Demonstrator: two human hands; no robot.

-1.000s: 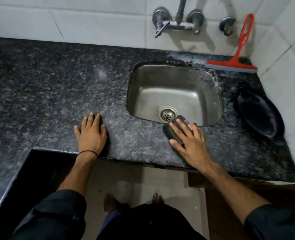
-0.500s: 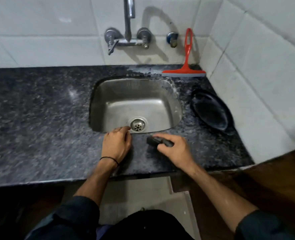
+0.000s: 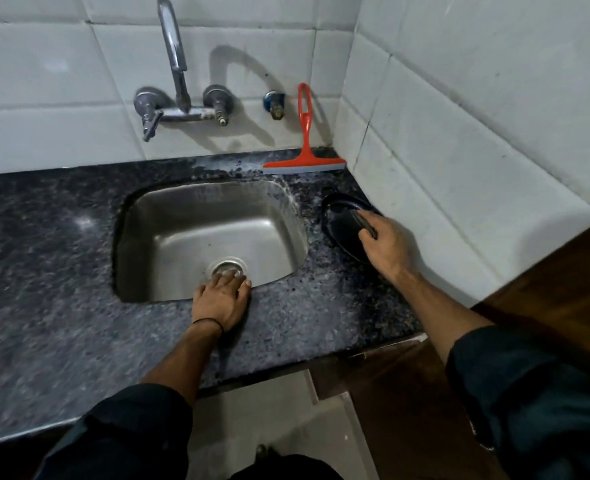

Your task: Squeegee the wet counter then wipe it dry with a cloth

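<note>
Holding what looks like a dark folded cloth (image 3: pixel 365 221) over the black dish (image 3: pixel 337 216), the right hand (image 3: pixel 387 247) has its fingers curled around it. The left hand (image 3: pixel 222 299) lies flat, fingers relaxed, on the tabletop (image 3: pixel 61 289) at the sink's (image 3: pixel 182 233) front rim. The red squeegee (image 3: pixel 304 140) leans on the back wall. Parking the cloth now could leave damp patches near the sink unwiped, and a careless reach might topple the squeegee.

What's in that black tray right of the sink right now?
The right hand holds a dark cloth over the black tray. The tray's visible part looks bare; the hand and cloth cover its near end.
</note>
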